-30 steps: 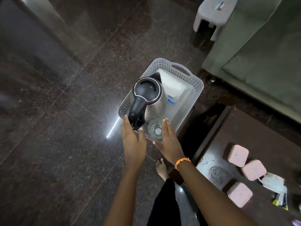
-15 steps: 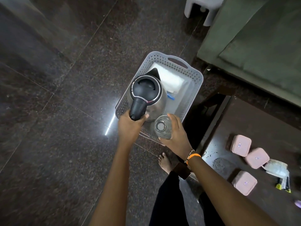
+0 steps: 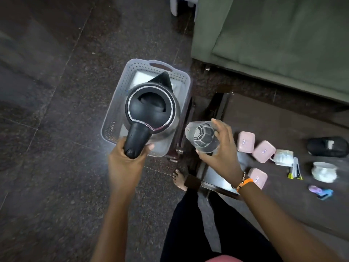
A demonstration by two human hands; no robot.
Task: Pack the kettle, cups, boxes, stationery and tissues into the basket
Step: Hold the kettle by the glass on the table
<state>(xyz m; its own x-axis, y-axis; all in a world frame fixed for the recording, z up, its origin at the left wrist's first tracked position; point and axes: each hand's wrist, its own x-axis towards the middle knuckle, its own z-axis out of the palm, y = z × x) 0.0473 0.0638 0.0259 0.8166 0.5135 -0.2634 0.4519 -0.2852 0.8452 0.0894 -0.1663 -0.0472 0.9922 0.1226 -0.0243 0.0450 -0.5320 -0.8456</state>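
Observation:
A steel kettle with a black lid hangs above the grey perforated basket on the floor. My left hand grips its black handle. A white tissue pack lies at the basket's far end, mostly hidden by the kettle. My right hand holds a clear glass cup to the right of the basket, over the table edge. Three pink boxes sit on the dark table, with stationery and a tissue packet beside them.
A green sofa fills the upper right. A white stool stands at the top edge. On the table also lie a black case, a white bowl and small coloured clips. My bare foot rests near the table corner.
Both hands went from hovering at the basket's near rim to gripping. The kettle has risen out of the basket, and the glass cup has moved right, out of the basket, toward the table.

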